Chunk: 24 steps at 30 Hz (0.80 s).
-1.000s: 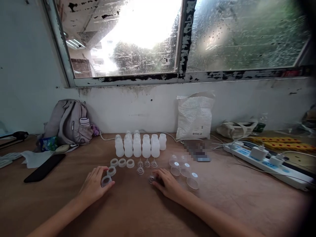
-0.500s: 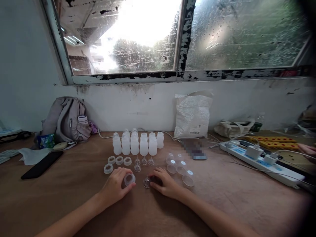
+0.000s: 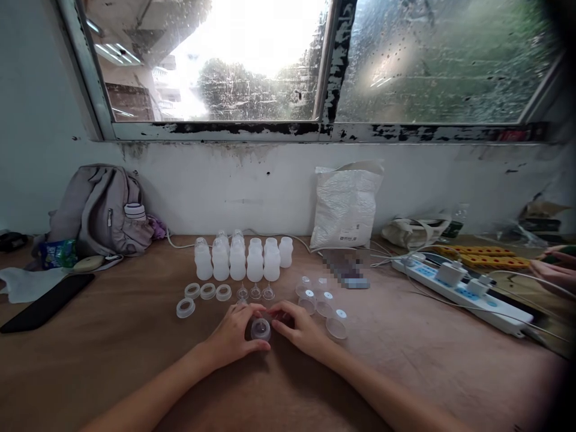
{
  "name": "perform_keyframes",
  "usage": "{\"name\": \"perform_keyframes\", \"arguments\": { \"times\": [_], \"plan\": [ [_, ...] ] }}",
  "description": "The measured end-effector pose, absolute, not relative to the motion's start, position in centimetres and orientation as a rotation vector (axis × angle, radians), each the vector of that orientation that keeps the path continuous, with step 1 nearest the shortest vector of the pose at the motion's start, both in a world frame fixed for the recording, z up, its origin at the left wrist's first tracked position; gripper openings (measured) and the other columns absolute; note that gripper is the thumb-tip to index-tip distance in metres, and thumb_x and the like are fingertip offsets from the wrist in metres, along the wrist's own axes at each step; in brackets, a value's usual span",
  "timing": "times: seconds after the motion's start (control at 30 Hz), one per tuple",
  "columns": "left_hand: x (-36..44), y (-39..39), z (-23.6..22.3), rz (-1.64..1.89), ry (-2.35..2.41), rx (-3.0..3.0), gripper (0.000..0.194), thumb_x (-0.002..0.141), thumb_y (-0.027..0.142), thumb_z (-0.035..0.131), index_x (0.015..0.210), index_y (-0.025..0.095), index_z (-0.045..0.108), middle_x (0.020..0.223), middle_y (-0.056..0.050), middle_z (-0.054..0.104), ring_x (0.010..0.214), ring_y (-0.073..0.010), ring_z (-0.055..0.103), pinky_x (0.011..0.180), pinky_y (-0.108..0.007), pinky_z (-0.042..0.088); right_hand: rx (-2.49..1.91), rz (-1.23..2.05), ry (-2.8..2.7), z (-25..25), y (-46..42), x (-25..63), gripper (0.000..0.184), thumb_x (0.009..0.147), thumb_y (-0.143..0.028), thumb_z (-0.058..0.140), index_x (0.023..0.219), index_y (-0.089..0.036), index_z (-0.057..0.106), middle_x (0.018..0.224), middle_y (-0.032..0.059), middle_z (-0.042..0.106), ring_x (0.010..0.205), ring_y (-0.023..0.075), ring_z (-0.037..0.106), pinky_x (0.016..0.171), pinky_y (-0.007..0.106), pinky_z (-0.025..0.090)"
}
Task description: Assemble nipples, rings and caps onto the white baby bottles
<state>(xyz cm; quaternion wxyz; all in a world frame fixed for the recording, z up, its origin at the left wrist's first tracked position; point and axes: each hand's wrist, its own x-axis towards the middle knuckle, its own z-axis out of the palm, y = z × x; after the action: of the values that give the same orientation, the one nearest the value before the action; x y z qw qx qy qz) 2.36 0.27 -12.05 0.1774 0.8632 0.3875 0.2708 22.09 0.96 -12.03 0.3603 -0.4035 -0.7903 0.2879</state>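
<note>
My left hand [image 3: 234,332] curls its thumb and fingers around a clear screw ring [image 3: 261,330]. A transparent bottle nipple shows inside that ring, low over the table. Just to the right is my right hand [image 3: 300,330], its thumb and forefinger bent and a little apart beside the ring, with nothing visible between them. More screw rings [image 3: 207,291] lie beyond my left hand. Several clear nipples [image 3: 255,291] stand behind the hands, one partly covered by my left fingers. Clear domed caps [image 3: 336,328] lie to the right of my right hand.
White bottles [image 3: 238,264] stand in rows at the back. A white bag [image 3: 346,207] leans on the wall. To the right are a power strip [image 3: 463,294] with cables and another person's hand [image 3: 553,277]. A backpack [image 3: 96,210] and black phone-like slab [image 3: 47,303] lie left.
My left hand has moved right with the screw ring, which now surrounds the nipple. My right fingers, earlier at that nipple, are now beside the ring. The view has shifted slightly.
</note>
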Motion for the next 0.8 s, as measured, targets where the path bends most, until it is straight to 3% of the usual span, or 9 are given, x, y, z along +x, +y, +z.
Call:
{"name": "perform_keyframes", "arguments": {
  "times": [0.13,0.33,0.43,0.67,0.8],
  "plan": [
    [1.8,0.0,-12.2,0.756,1.095,2.445,0.064,0.061,0.043,0.069,0.115,0.023,0.041,0.112,-0.007,0.052,0.104,-0.0251,0.046,0.091,-0.041,0.034,-0.993,0.660,-2.153,-12.1,0.7,22.1,0.020,0.074,-0.015,0.054,0.094,-0.017,0.058,0.086,0.0046,0.058,0.075,0.0157,0.054,0.069,0.028,0.043],
    [1.5,-0.2,-12.1,0.780,1.082,2.523,0.028,0.070,0.029,0.062,0.094,0.019,0.050,0.094,-0.005,0.058,0.090,-0.0216,0.051,0.082,-0.036,0.038,-0.865,0.448,-2.377,-12.0,-0.3,21.8,0.027,0.075,-0.018,0.054,0.102,-0.019,0.053,0.096,0.0073,0.053,0.088,0.0190,0.049,0.079,0.032,0.040],
    [1.6,-0.3,-12.2,0.769,1.075,2.570,0.020,0.071,0.027,0.060,0.087,0.019,0.050,0.089,-0.003,0.059,0.086,-0.0204,0.051,0.080,-0.035,0.038,-0.883,0.416,-2.384,-12.2,-0.6,21.4,0.023,0.079,-0.023,0.052,0.101,-0.019,0.052,0.096,0.0077,0.053,0.088,0.0190,0.049,0.080,0.033,0.040],
    [1.9,-0.7,-12.2,0.771,1.034,2.665,0.028,0.071,0.033,0.061,0.092,0.019,0.050,0.093,-0.004,0.058,0.088,-0.0207,0.051,0.081,-0.035,0.038,-0.971,0.534,-2.130,-12.5,-0.9,20.5,0.010,0.082,-0.015,0.042,0.081,-0.018,0.051,0.079,0.0037,0.055,0.071,0.0142,0.051,0.064,0.025,0.042],
    [2.0,-0.7,-12.5,0.790,1.015,2.687,0.029,0.075,0.033,0.058,0.098,0.019,0.049,0.095,-0.004,0.058,0.089,-0.0202,0.051,0.080,-0.034,0.039,-1.003,0.614,-2.070,-12.1,-1.2,20.2,0.006,0.080,-0.017,0.046,0.082,-0.018,0.051,0.075,0.0017,0.055,0.066,0.0128,0.051,0.060,0.024,0.041]
  ]
}}
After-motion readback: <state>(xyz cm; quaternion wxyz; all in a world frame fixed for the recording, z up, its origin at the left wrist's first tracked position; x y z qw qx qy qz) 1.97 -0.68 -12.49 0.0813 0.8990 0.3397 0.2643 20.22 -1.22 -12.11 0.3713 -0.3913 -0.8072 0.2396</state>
